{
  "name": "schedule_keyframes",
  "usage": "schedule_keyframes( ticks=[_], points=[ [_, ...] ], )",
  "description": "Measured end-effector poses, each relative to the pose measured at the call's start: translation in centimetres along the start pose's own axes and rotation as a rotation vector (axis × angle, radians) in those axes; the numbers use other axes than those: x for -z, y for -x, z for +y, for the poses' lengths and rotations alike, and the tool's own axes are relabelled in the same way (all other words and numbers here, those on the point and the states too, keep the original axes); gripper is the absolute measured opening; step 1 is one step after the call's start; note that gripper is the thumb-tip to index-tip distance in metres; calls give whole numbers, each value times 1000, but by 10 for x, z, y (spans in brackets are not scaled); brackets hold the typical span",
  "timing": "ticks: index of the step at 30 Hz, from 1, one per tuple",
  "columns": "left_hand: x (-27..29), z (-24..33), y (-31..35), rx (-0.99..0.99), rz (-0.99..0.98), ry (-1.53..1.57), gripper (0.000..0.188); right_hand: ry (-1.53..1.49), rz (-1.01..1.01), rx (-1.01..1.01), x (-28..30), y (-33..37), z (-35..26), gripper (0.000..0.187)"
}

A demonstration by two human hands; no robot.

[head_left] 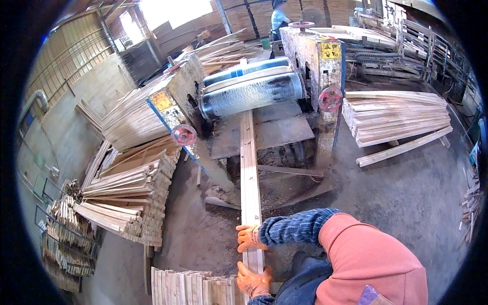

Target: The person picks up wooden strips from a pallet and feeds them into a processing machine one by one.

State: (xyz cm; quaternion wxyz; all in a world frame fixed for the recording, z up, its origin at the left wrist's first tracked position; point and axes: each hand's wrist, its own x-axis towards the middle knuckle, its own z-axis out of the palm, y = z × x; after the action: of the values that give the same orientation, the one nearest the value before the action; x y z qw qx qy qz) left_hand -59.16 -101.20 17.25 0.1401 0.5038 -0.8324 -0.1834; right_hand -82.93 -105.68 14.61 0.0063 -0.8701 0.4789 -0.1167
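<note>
A long pale wooden plank (250, 175) runs straight away from me, with lengthwise lines along its face. Its far part lies on the metal bed of a roller machine (254, 94) and reaches under the roller. My right hand (250, 238), in an orange glove, comes across from the right and grips the plank, fingers curled over its left edge. Closer to me, my left hand (253, 280), gloved in orange too, is closed round the plank near its near end. That near end is partly hidden by my left hand and the picture's lower edge.
Stacked wooden strips (195, 287) stand just left of my hands. A bigger pile (137, 193) rises farther left, and another stack (396, 117) lies on the right. Red handwheels (330, 99) stick out from the machine's posts. Beyond it stands another person (279, 19).
</note>
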Motion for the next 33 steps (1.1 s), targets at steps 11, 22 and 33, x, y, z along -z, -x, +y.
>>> schedule_keyframes(
  ticks=[11, 22, 33],
  points=[
    [4, 6, 0, 5, 41, 2, 97, 23, -213, -50, 17, -5, -5, 84],
    [7, 16, -14, -9, -15, 0, 103, 23, -112, -77, 14, -3, 10, 62],
    [-2, 29, -53, -149, -40, -25, 112, 120, -80, -325, 24, 10, 55, 94]
  ],
)
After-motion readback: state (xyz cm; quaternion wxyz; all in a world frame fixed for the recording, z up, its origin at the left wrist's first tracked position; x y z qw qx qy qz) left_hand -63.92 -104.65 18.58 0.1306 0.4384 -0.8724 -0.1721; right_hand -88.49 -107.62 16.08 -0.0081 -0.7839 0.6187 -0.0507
